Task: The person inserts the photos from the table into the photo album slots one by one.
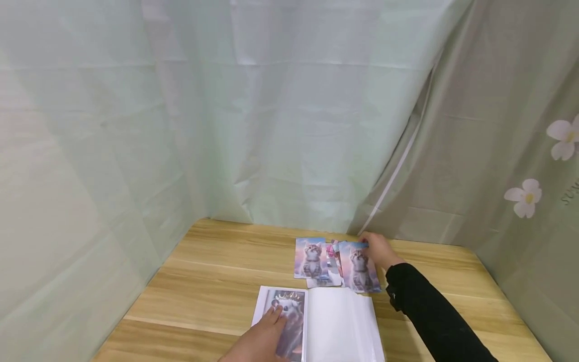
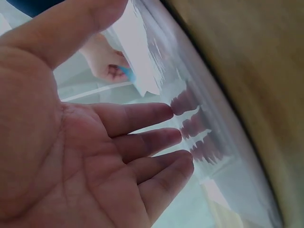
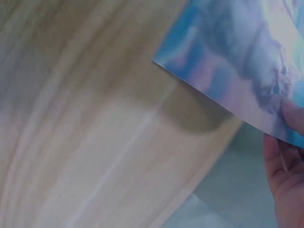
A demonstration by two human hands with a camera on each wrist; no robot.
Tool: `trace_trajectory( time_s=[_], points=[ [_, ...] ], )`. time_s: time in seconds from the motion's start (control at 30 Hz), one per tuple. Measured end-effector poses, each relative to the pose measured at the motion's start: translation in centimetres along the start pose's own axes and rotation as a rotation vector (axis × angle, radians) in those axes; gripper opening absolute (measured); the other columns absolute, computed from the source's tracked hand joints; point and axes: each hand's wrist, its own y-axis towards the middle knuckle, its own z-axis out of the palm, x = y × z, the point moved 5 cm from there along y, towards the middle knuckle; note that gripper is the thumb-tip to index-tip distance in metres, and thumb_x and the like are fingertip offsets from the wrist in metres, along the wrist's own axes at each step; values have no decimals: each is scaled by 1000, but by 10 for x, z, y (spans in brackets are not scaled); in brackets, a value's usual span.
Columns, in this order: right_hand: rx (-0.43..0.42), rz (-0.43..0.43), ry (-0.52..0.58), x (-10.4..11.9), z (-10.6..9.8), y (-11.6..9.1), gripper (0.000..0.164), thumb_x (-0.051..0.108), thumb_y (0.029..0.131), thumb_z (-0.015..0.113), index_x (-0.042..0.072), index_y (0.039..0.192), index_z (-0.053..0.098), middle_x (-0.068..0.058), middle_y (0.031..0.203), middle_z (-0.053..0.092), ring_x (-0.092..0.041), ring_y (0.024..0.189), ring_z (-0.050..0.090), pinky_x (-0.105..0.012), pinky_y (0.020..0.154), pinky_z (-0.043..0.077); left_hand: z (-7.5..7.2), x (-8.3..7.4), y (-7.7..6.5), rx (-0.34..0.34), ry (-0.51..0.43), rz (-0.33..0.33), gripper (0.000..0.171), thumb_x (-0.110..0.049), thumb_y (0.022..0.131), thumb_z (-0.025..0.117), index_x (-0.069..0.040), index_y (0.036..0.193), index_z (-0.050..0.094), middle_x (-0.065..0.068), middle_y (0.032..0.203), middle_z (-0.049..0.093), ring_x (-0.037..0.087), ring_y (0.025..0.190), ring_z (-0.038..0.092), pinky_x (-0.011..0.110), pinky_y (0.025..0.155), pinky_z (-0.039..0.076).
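Observation:
An open photo album (image 1: 340, 322) lies at the table's front, its left page showing a picture of a white animal with a crown (image 1: 291, 322) and its right page blank white. My left hand (image 1: 264, 334) rests on that left page; in the left wrist view its straight fingers touch the glossy sleeve (image 2: 204, 142). At the upper right corner of a kitten picture card (image 1: 360, 271), my right hand (image 1: 379, 250) pinches the edge between thumb and fingers. The right wrist view shows the card (image 3: 237, 57) lifted off the wood, casting a shadow.
Another kitten card (image 1: 310, 256) lies behind the album, partly over several other picture cards (image 1: 334, 279). The wooden table (image 1: 199, 286) extends to both sides. Pale curtains (image 1: 294, 125) hang behind it, with white flowers (image 1: 524, 197) printed at the right.

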Motion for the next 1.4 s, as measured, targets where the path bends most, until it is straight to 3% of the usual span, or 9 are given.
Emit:
trace_trajectory(
  time_s=[0.27, 0.53, 0.83, 1.1, 1.4],
  points=[
    [-41, -42, 53, 2, -28, -6, 10, -4, 90, 68, 2, 99, 69, -15, 99, 69, -39, 98, 65, -50, 85, 54, -3, -4, -1, -25, 12, 5, 81, -47, 83, 78, 9, 135, 54, 28, 147, 45, 44, 137, 42, 51, 107, 42],
    [-74, -104, 128, 6, -58, -14, 9, -6, 90, 68, 0, 96, 70, -15, 96, 69, -39, 97, 65, -51, 84, 54, 3, -23, 6, -71, 117, 125, 76, -47, 85, 76, 6, 135, 56, 20, 142, 53, 36, 132, 50, 41, 106, 46],
    [-47, -108, 153, 15, -88, -22, 3, -2, 90, 70, 1, 90, 69, -7, 85, 68, -21, 78, 59, -32, 67, 50, 9, -53, 17, -29, 165, 154, 72, -49, 90, 70, 3, 139, 55, 17, 146, 51, 28, 138, 47, 36, 111, 41],
    [-48, -71, 206, 30, -94, -24, 5, 2, 94, 67, 2, 98, 70, -8, 91, 69, -20, 80, 58, -34, 69, 50, 17, -69, 28, -9, 136, 174, 70, -49, 92, 67, -4, 144, 53, 13, 153, 45, 24, 142, 41, 35, 110, 42],
    [-109, -38, 320, 56, -88, -25, 8, 6, 95, 67, 2, 102, 69, -9, 90, 67, -19, 74, 55, -29, 62, 47, 20, -80, 32, -70, 202, 247, 59, -46, 91, 69, -14, 140, 59, 19, 148, 49, 32, 138, 46, 34, 104, 48]
  ],
)
